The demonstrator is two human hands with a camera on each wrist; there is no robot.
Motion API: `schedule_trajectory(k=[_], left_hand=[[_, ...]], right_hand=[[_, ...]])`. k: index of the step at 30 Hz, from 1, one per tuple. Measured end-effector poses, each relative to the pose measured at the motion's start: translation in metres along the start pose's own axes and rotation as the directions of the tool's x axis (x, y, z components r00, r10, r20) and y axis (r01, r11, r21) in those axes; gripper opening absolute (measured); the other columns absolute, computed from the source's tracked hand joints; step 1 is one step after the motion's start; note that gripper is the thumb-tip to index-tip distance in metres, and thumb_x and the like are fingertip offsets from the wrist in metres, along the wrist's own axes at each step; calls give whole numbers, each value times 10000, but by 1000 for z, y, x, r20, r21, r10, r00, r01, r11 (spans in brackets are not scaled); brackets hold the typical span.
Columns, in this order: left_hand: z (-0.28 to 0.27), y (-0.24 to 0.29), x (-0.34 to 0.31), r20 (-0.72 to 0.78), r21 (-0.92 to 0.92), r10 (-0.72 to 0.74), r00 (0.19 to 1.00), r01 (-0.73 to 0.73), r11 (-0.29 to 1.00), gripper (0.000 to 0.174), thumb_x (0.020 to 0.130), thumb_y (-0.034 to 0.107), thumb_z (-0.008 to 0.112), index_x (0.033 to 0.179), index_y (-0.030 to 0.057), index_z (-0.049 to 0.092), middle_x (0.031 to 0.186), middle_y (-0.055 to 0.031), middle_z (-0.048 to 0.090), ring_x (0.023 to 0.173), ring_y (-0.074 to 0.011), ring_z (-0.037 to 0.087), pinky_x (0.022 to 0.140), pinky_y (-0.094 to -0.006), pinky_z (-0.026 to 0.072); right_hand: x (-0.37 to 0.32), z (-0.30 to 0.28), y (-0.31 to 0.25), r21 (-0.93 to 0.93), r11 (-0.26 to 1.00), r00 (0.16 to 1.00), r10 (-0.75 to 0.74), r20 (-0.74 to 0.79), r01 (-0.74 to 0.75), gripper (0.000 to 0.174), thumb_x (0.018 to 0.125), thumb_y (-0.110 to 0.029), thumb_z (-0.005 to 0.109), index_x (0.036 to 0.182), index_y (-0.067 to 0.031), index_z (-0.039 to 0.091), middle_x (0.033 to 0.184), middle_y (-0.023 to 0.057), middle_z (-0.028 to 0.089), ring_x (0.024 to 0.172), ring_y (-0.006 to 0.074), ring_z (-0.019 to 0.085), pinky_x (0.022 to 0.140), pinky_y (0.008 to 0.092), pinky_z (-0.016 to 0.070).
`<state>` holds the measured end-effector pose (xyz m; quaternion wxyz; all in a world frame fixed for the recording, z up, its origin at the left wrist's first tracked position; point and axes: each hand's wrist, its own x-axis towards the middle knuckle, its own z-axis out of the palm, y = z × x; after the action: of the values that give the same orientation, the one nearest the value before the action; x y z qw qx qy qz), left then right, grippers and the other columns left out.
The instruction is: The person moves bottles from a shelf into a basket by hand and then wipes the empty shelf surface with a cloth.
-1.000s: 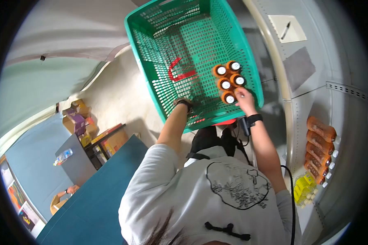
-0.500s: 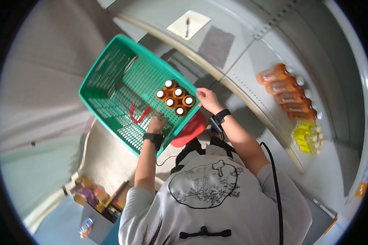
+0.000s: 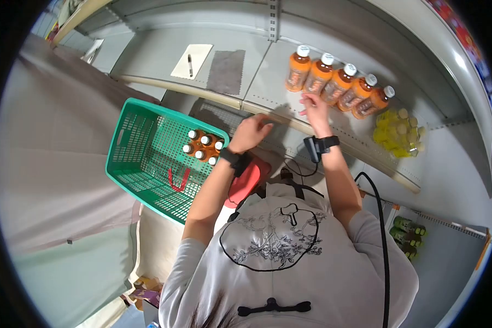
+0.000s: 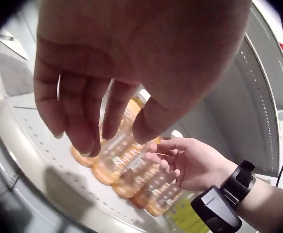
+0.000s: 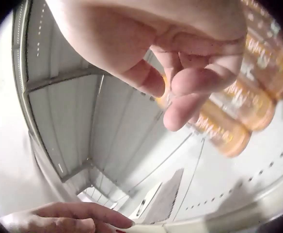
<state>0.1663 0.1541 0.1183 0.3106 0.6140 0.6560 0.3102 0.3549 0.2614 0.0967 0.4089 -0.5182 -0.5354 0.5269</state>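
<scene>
Orange bottles with white caps (image 3: 338, 86) stand in a row on the grey shelf. My right hand (image 3: 316, 113), fingers loosely bent and holding nothing, is just in front of them at the shelf's front edge; the right wrist view shows the hand (image 5: 180, 58) beside the bottles (image 5: 224, 131). Over the gap between basket and shelf is my left hand (image 3: 250, 133), empty with relaxed fingers; in the left wrist view this hand (image 4: 132, 63) hangs before the bottles (image 4: 127, 170). The green basket (image 3: 147, 109), at the left, holds several orange bottles (image 3: 206, 140) grouped at its right end.
Yellow-green bottles (image 3: 399, 131) stand right of the orange row. A white paper (image 3: 197, 57) with a pen and a grey cloth (image 3: 226, 71) lie on the shelf's left part. A red object (image 3: 246, 183) is beneath the basket's right side. A black cable (image 3: 381, 235) runs beside the right arm.
The view has turned towards the shelf. My right hand has left the basket's edge for the shelf bottles, and my left hand has come out of the basket towards the shelf.
</scene>
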Motion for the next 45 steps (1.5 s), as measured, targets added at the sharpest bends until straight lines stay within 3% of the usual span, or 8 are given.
schedule_trajectory(k=[3,11,15,21,33,35,40,45], left_hand=[[26,52,32,205,93,14,979,-33,995,308,803,221,575,1050,39,551,738,-146,615,659,-230,616,606,-319,475],[106,174,96,117,88,449,886,-460,884,466,767,220,551,1200,98,428,767,-161,616,716,-328,605,636,-401,480],[144,206,129,170,108,395,903,-416,903,560,748,201,542,1263,104,343,833,-205,611,774,-370,591,698,-444,474],[181,204,152,169,96,368,914,-387,917,673,714,179,551,1285,-16,254,868,-262,594,810,-385,592,703,-440,467],[215,192,177,224,61,242,944,-262,963,471,761,247,543,1047,-87,374,905,-267,585,840,-381,591,725,-428,463],[222,194,165,68,58,270,961,-274,960,435,729,280,610,963,-42,434,839,-248,588,797,-374,594,679,-430,466],[214,197,134,-9,39,271,963,-270,962,389,725,210,590,967,-37,413,729,-239,592,711,-402,592,616,-454,474],[166,203,104,39,-42,353,935,-352,935,355,683,145,607,911,-64,433,712,-233,584,707,-384,587,619,-445,460]], right_hand=[[1,-64,-12,-46,996,980,65,-190,-75,195,817,-123,524,911,34,591,736,85,600,551,124,581,478,250,489],[10,-187,-2,-273,962,738,-188,-649,4,308,731,-167,609,955,6,488,688,105,554,592,227,566,593,333,456],[26,-211,8,-482,876,823,-295,-486,29,576,745,-248,615,1197,19,377,939,209,566,618,257,578,630,338,473],[17,-211,-27,-222,966,948,60,-314,-134,793,779,-372,598,1373,-73,165,1228,246,409,613,188,585,450,263,469],[31,-227,-21,-268,955,986,89,-143,-125,614,839,-358,544,1308,-32,318,1049,131,550,671,167,568,512,263,469],[36,-234,4,-241,967,981,-124,-151,85,547,853,-304,548,1287,-39,347,1034,128,553,674,156,573,516,254,471],[2,-224,-18,-236,971,975,-79,-209,28,543,832,-267,594,1263,-16,379,958,150,549,506,144,581,415,235,467],[-20,-221,-71,-432,899,992,-109,-67,69,550,796,-319,630,1210,3,464,647,76,581,441,100,516,414,220,406]])
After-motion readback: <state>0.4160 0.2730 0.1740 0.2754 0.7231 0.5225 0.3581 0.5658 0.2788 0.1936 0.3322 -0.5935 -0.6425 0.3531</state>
